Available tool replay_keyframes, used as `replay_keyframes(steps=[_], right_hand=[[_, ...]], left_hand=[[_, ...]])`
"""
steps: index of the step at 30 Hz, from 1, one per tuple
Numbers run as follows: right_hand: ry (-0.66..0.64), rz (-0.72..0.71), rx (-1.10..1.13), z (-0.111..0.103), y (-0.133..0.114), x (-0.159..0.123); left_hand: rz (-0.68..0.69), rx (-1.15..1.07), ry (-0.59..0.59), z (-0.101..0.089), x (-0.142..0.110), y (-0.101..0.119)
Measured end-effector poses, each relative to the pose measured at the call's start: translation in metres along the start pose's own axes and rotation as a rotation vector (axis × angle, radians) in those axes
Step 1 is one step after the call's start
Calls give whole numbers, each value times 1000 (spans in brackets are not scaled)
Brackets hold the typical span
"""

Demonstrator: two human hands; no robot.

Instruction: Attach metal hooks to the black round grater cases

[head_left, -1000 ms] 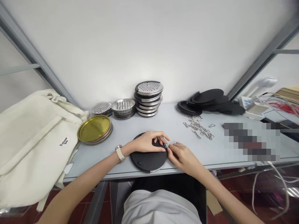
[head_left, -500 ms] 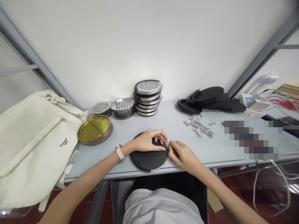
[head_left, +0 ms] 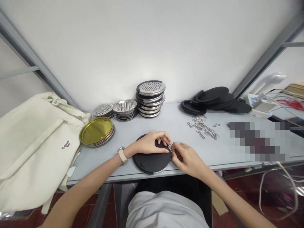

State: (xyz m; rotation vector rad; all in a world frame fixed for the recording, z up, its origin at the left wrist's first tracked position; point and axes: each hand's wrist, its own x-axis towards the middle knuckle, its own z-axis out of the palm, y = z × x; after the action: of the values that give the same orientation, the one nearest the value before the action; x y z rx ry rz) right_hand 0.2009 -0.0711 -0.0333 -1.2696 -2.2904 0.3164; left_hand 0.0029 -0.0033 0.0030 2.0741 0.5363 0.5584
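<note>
Right hand (head_left: 187, 160) shifted slightly, fingers (head_left: 175, 146) pinching metal clip (head_left: 169, 147) at black disc (head_left: 152, 163).

A: What's at the edge of the black disc (head_left: 152, 164), under the fingertips of the right hand (head_left: 187, 160)?
B: A small metal piece (head_left: 169, 147), maybe a clip; too small to tell.
A: And right of the disc?
B: A pixelated patch (head_left: 258, 141) blurs whatever lies there, well apart from it.

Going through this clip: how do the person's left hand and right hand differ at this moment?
The left hand lies over the black disc, while the right hand sits beyond its edge. The right hand's fingers pinch a small metal clip; the left holds no clip. The left wrist wears a pale-strapped watch; the right is bare. Both hands meet at the disc's rim.
</note>
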Motion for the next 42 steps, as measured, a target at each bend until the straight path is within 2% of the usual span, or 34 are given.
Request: replay_keyframes(steps=[11, 23, 29, 36, 42], right_hand=[[-45, 79, 181, -5, 1, 0], [-33, 112, 248, -2, 6, 0], [-39, 88, 240, -5, 4, 1], [-13, 76, 251, -6, 3, 2], [-39, 59, 212, -6, 2, 2]], left_hand=[[-8, 40, -12, 0, 0, 0], [-19, 22, -28, 0, 0, -1], [26, 46, -8, 0, 0, -2], [-67, 74, -5, 0, 1, 1], [-49, 108, 7, 0, 1, 0]])
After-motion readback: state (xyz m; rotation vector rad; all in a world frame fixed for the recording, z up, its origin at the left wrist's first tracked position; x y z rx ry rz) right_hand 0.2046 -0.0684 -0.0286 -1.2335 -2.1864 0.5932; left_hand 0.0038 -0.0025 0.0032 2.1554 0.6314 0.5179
